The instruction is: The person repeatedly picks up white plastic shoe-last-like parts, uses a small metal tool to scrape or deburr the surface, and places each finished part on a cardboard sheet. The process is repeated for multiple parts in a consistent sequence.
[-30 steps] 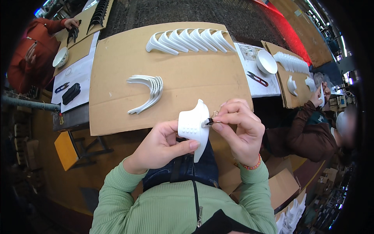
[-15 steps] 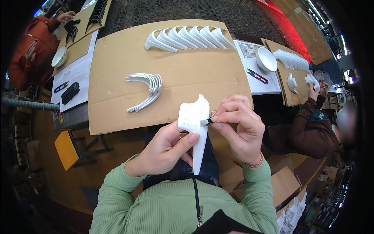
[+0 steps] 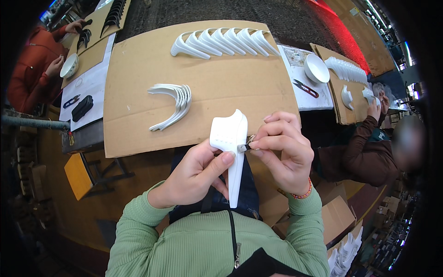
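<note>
We hold a white plastic part upright over our lap, just off the near edge of the cardboard-covered desk. Our left hand wraps its lower stem, the thumb pressed flat on the front face; this grip is closed on the part. Our right hand is pinched shut on a small metal-tipped trimming tool, whose tip touches the part's right edge.

Risks as we judge them:
- The tool tip works very near the left thumb. A slip off the edge could drive it into the thumb or the palm.
- The part hangs unsupported in the air. Any push from the tool could twist it in the left hand, and the tip could gouge the smooth face.
- The long lower stem points down toward our green jacket; a loosened hold would drop the part into the lap or onto the floor.

Elsewhere: a nested stack of curved white pieces lies on the cardboard, well apart from the hands, and a row of white parts stands along the far edge. A white bowl sits to the right. Other people work at either side.
</note>
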A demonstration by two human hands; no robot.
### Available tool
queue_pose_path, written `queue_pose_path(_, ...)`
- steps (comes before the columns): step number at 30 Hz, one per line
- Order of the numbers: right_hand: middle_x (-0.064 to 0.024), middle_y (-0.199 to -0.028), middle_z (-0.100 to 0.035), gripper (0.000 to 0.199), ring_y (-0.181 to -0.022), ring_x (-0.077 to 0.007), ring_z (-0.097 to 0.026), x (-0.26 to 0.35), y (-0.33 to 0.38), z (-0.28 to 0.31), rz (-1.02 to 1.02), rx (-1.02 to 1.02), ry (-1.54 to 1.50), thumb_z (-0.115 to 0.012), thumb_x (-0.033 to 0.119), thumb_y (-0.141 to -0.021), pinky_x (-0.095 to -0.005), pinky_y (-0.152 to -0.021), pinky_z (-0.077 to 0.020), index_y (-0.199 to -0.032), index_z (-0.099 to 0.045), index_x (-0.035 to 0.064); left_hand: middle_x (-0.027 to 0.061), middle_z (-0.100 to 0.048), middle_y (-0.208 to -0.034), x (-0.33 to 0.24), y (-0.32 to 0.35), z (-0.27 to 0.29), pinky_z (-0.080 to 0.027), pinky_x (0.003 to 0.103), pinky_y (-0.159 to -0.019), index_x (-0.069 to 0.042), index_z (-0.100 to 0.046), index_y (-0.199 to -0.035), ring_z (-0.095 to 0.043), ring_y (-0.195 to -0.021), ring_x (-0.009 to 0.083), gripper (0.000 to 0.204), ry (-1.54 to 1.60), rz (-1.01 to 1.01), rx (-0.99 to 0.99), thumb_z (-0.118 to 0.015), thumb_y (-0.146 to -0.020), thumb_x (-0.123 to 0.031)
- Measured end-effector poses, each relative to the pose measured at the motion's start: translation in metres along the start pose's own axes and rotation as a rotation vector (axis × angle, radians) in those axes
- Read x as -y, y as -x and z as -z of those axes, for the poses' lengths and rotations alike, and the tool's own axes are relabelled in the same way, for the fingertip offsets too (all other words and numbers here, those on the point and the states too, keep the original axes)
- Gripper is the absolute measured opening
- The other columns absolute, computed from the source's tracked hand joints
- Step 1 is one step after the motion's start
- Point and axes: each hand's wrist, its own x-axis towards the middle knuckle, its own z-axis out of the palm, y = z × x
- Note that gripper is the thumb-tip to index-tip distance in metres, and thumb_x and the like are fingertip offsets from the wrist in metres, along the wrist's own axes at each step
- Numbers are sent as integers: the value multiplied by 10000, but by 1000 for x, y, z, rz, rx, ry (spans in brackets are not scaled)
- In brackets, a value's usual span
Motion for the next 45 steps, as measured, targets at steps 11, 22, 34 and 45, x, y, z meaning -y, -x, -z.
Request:
queue_pose_path(11,6,-817,-644,187,-940,-247,-543,6,4,0,-3,29,40,-775,46,-634,-349,-865,-361,-798,-703,98,94,-577,-913,1,-2,-1,-595,269,-585,15,-433,-1148,-643,-724,140,274,48,-11,-50,-412,-1009,-221)
queue_pose_path(22,-34,-804,-652,173,-928,-256,-525,14,9,1,30,81,68,-755,15,-655,-381,-867,-419,-804,-694,77,89,-586,-904,-1,-2,-4,-587,256,-583,8,-440,-1140,-643,-718,128,262,45,-41,-121,-408,-1010,-217)
queue_pose_path(34,31,-805,-633,159,-929,-224,-544,18,14,0,31,117,53,-746,84,-627,-352,-829,-302,-775,-700,116,96,-593,-897,-1,-3,-4,-578,243,-569,16,-428,-1131,-649,-701,140,263,16,-84,-159,-406,-1010,-217)
queue_pose_path(45,49,-795,-627,168,-925,-220,-548,21,17,0,84,155,77,-745,102,-616,-390,-790,-256,-773,-699,139,103,-592,-887,-1,-4,-3,-577,245,-555,20,-422,-1133,-647,-692,144,268,9,-105,-198,-405,-1012,-218)
